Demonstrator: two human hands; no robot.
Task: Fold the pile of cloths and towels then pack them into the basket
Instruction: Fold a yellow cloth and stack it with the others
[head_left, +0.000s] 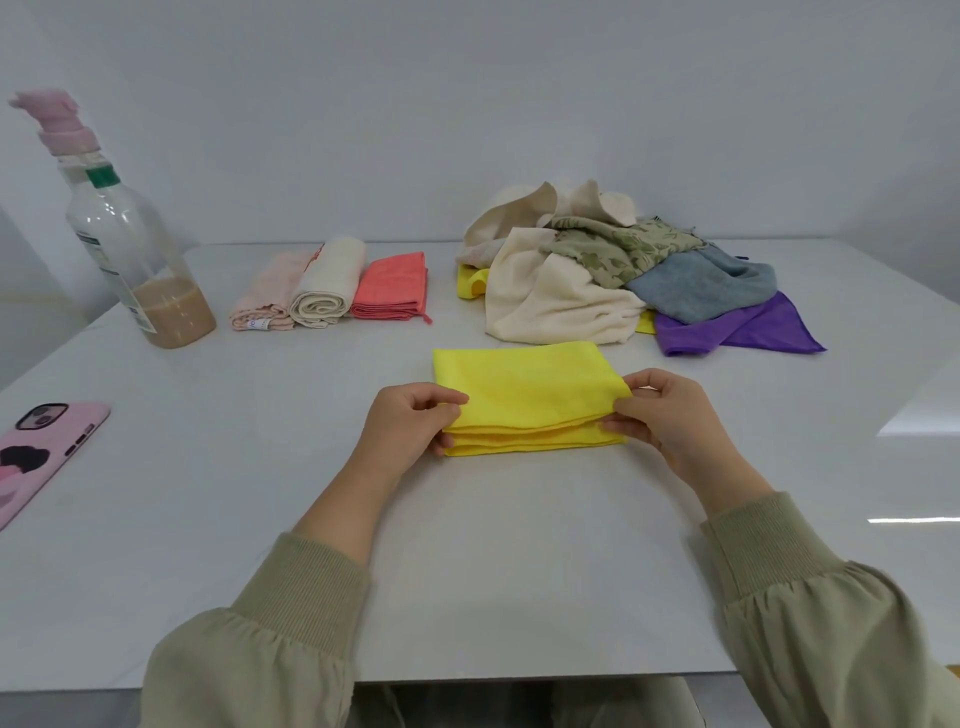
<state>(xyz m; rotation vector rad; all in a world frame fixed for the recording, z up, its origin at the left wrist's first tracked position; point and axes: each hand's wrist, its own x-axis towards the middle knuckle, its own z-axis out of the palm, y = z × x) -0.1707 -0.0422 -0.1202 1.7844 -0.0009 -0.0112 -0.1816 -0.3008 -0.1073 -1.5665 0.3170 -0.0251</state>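
A yellow cloth, folded into layers, lies on the white table in front of me. My left hand pinches its near left corner. My right hand pinches its right edge. Behind it to the right is a loose pile of cloths: cream towels, a green patterned one, a blue one, a purple one and some yellow. Three folded cloths lie side by side at the back left: pale pink, cream and coral. No basket is in view.
A tall clear bottle with brownish liquid and a pink cloth on its top stands at the far left. A phone in a pink case lies at the table's left edge. The wall runs close behind the table.
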